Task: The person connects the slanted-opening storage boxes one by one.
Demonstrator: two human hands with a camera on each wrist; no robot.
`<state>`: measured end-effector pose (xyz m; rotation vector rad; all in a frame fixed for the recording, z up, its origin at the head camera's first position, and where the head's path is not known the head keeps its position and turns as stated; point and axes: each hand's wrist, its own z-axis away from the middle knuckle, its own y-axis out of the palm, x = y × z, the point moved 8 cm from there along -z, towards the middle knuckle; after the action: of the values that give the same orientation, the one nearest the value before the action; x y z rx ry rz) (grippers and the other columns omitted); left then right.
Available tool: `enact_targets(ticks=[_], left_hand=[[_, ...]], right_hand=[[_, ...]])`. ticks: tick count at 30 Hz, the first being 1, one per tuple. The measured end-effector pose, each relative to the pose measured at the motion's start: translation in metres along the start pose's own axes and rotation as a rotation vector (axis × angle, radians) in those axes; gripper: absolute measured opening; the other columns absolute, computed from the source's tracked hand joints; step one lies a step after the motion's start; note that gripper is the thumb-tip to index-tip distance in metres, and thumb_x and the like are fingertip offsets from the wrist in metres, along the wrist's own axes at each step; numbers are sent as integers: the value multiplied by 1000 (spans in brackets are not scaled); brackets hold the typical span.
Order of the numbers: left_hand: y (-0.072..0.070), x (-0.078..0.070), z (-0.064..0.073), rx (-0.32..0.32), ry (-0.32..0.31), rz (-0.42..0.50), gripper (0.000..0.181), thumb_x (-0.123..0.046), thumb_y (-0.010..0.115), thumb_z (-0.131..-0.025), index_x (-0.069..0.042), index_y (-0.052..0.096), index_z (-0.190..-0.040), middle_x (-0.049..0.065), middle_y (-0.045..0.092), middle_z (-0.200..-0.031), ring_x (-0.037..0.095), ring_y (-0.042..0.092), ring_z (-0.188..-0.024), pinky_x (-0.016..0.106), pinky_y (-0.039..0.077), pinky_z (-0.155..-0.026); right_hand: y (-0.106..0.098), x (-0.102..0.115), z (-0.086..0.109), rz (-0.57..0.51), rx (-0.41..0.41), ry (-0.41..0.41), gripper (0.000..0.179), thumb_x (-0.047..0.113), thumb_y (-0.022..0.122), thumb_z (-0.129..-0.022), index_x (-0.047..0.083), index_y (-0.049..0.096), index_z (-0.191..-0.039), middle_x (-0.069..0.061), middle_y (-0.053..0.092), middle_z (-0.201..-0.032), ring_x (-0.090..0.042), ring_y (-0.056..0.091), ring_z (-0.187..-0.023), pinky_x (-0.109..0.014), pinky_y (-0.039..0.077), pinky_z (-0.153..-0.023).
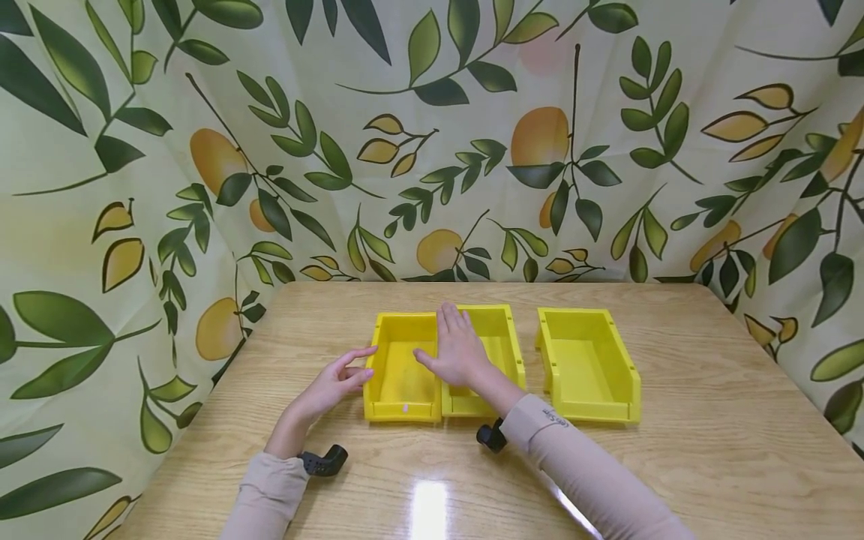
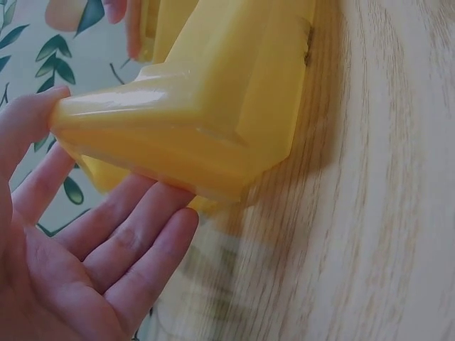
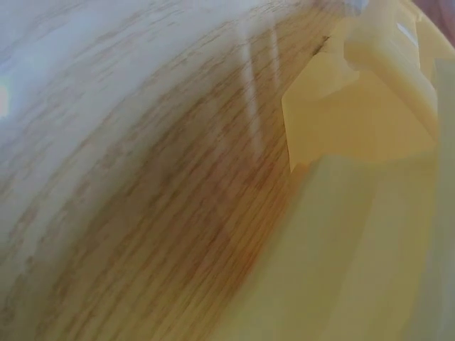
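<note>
Two yellow bins stand side by side on the table: a deeper-yellow left bin (image 1: 403, 412) and a lighter middle bin (image 1: 472, 407). At the left bin's outer side wall, my left hand (image 1: 331, 382) touches the plastic with relaxed fingers. In the left wrist view, a fingertip of the left hand (image 2: 92, 249) meets the bin's upper edge, and other fingertips lie against the side. My right hand (image 1: 459, 351) lies over the two bins' adjoining walls, fingers straight, thumb spread over the left bin. Whether its palm touches the rim is hidden.
A third yellow bin (image 1: 592, 412) stands apart to the right. A small pale spot (image 1: 406, 408) marks the left bin's front lip. The wooden table (image 1: 709, 450) ends at a leaf-patterned cloth (image 1: 378, 247) behind and at the left.
</note>
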<state>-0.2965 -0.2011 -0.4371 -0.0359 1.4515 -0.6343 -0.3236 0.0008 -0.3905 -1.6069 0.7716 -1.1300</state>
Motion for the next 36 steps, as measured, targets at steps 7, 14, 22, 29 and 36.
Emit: enact_targets(ticks=[7,14,22,29,36], left_hand=[[0,2,0,-8,-7,5,60,-35,56,-97,-15,34,-149,23,35,-153,37,53,-128,45,51,-103],[0,0,1,-9,5,11,60,-35,56,-97,-14,34,-149,23,34,-154,38,52,-128,45,51,-103],[2,-2,2,-11,44,9,57,-31,54,-99,-11,35,-148,23,36,-153,39,52,-129,43,52,-102],[2,-2,2,-8,31,5,58,-32,54,-98,-13,35,-149,23,37,-152,38,52,-129,44,51,-103],[1,-3,2,-10,29,9,58,-33,55,-98,-13,35,-149,23,36,-153,37,53,-128,43,52,-102]], right_hand=[[1,0,0,-5,-13,-1,90,58,43,-93,-4,16,-152,-19,11,-163,-32,11,-153,-45,8,-128],[1,0,0,-13,-12,3,90,57,44,-94,-4,15,-152,-19,11,-163,-32,11,-153,-45,8,-128],[1,1,2,0,-19,-1,88,56,45,-94,-5,17,-151,-21,14,-162,-33,13,-153,-47,9,-127],[4,-1,2,-10,-16,3,89,57,44,-94,-5,16,-152,-20,12,-162,-33,11,-153,-47,9,-127],[6,-1,1,-24,-24,9,90,58,45,-94,-4,15,-152,-20,12,-163,-32,11,-153,-48,8,-127]])
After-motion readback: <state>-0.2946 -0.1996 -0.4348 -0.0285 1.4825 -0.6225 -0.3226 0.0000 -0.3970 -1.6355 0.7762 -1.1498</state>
